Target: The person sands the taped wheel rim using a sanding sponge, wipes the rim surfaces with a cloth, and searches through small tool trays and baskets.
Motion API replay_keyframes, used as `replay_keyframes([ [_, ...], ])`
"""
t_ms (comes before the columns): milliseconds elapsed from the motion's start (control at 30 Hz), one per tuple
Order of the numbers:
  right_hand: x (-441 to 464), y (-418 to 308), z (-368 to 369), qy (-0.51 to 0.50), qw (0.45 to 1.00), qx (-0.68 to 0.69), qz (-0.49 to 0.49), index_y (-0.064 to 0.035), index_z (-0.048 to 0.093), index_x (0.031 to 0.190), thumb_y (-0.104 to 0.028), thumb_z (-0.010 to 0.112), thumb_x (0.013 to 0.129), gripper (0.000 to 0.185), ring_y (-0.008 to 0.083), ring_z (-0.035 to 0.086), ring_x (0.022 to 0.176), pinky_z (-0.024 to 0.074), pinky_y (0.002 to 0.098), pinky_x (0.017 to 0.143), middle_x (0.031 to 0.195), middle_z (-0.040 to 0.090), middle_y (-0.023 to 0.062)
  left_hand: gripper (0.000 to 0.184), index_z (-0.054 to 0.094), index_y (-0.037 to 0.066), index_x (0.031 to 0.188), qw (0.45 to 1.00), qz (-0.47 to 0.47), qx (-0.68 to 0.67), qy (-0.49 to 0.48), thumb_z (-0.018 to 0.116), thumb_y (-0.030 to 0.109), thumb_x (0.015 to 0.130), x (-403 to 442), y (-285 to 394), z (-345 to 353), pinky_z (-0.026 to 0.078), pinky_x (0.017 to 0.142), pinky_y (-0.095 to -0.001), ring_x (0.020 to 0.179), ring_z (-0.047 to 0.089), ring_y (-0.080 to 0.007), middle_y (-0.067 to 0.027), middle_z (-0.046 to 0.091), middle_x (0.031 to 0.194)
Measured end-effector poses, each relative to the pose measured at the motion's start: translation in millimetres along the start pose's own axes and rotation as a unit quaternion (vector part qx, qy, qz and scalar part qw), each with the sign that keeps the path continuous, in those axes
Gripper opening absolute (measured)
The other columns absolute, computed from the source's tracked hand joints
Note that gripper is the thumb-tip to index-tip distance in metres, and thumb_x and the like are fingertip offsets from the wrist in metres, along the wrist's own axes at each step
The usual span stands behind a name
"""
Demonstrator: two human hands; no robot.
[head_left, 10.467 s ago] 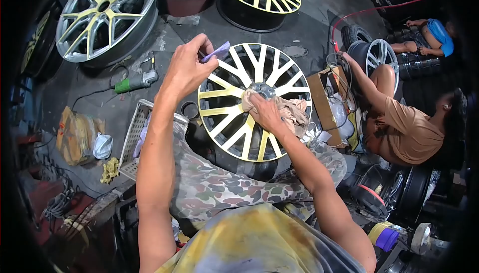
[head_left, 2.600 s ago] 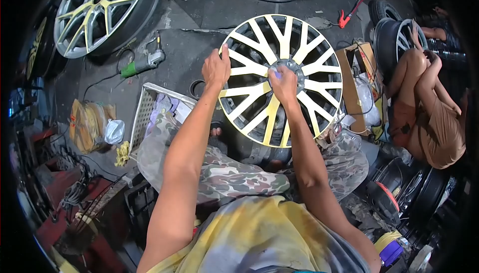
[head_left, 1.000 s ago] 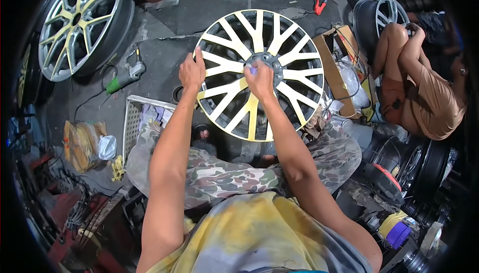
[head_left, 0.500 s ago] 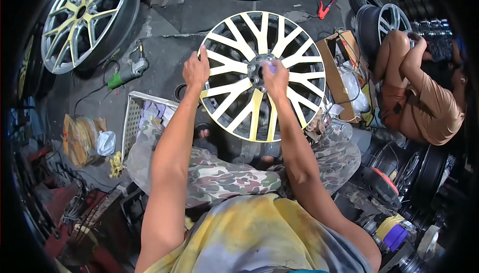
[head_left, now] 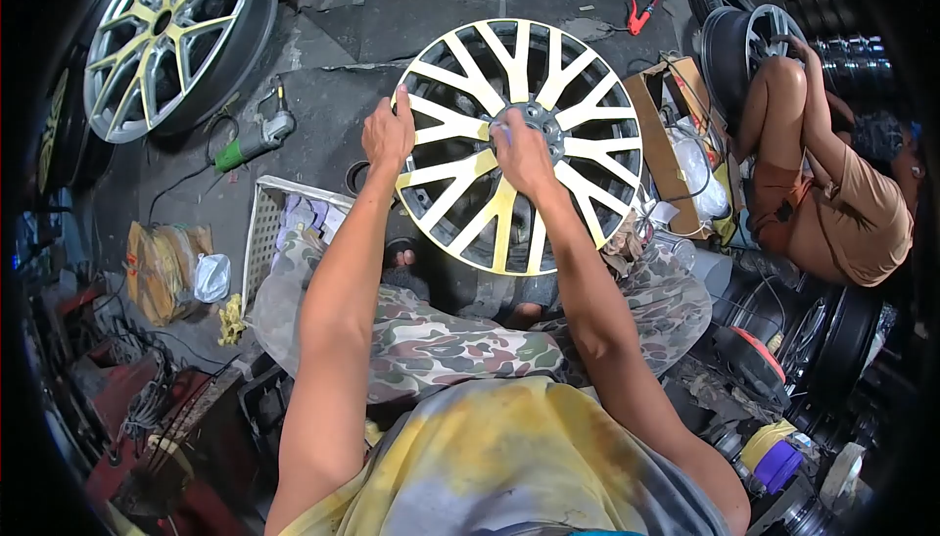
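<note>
A multi-spoke alloy wheel (head_left: 504,205) lies in front of me, its spoke faces pale with yellow patches and its recesses dark. At its left edge my left hand (head_left: 389,133) grips the outer lip, thumb along the top. My right hand (head_left: 524,152) is by the hub (head_left: 544,125), over the inner ends of the left spokes. Its fingers are closed on a small purple piece that looks like sandpaper, mostly hidden and slightly blurred.
A larger wheel (head_left: 196,32) leans at upper left, near a green-and-grey angle grinder (head_left: 245,147). Beside my left knee, a white basket (head_left: 262,242) holds purple scraps. A red air blow gun (head_left: 638,19) lies beyond the wheel. At right are a cardboard box (head_left: 658,135) and a seated person (head_left: 832,184).
My right hand has moved left across the hub onto the left spokes' inner ends. My left hand keeps its hold. The person at right has raised a hand toward another wheel.
</note>
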State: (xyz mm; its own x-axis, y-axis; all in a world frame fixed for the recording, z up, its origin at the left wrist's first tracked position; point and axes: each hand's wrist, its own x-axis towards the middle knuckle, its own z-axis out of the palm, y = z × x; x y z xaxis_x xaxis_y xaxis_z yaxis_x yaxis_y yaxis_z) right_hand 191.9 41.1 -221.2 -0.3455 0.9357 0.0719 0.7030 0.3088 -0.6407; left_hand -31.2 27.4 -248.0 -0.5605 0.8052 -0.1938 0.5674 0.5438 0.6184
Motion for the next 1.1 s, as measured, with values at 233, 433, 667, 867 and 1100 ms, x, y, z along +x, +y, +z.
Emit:
replay_keyframes([
  [233,-7.8,32.9,-49.0,-0.019,0.948,0.26,0.18,-0.0018,0.056,0.112,-0.026,0.061,0.098,0.028,0.0182,0.065,0.061,0.0516,0.0324,0.057,0.081,0.07,0.0148,0.07,0.068,-0.002,0.112,1.0,0.003,-0.02,0.005,0.033,0.058,0.102,4.2,-4.3,4.4,0.044,0.095,-0.0561,0.109,0.059,-0.052,-0.0328,0.066,0.11],
  [433,-46.6,45.3,-122.4,-0.034,0.981,0.075,0.174,-0.0007,0.066,0.106,-0.027,0.065,0.093,0.029,0.03,0.07,0.083,0.0529,0.0402,0.075,0.09,0.07,0.0197,0.069,0.065,-0.001,0.116,1.0,0.011,-0.019,-0.016,0.029,0.057,0.103,5.6,-7.0,5.0,0.044,0.098,-0.0549,0.114,0.059,-0.0485,-0.0302,0.066,0.115],
  [667,-128.5,59.3,-219.0,0.089,0.983,-0.051,0.151,-0.0002,0.063,0.109,-0.038,0.077,0.084,0.047,0.035,0.068,0.085,0.0513,0.0418,0.077,0.093,0.07,0.0199,0.063,0.058,0.0,0.129,0.969,0.037,0.175,-0.17,0.034,0.052,0.103,37.3,-4.2,-26.5,0.04,0.107,-0.053,0.122,0.056,-0.0447,-0.0273,0.061,0.129],
  [867,-171.5,112.3,-237.8,0.168,0.976,-0.087,0.111,-0.0003,0.066,0.106,-0.026,0.072,0.087,0.032,0.0296,0.068,0.085,0.0515,0.0402,0.077,0.093,0.07,0.0186,0.042,0.073,0.0,0.094,0.908,0.331,0.197,-0.164,0.057,0.039,0.095,-45.9,63.5,-72.2,0.054,0.085,-0.0512,0.09,0.068,-0.0433,-0.0239,0.07,0.098],
  [1100,-174.7,83.6,-238.4,0.184,0.955,0.019,0.233,0.0046,0.071,0.088,-0.023,0.08,0.079,0.031,0.0187,0.067,0.061,0.052,0.0329,0.061,0.068,0.068,0.0121,0.04,0.068,-0.003,0.104,0.775,0.465,0.293,-0.313,0.064,0.035,0.092,-215.9,31.1,-24.6,0.053,0.085,-0.0438,0.1,0.064,-0.0347,-0.0173,0.067,0.104],
])
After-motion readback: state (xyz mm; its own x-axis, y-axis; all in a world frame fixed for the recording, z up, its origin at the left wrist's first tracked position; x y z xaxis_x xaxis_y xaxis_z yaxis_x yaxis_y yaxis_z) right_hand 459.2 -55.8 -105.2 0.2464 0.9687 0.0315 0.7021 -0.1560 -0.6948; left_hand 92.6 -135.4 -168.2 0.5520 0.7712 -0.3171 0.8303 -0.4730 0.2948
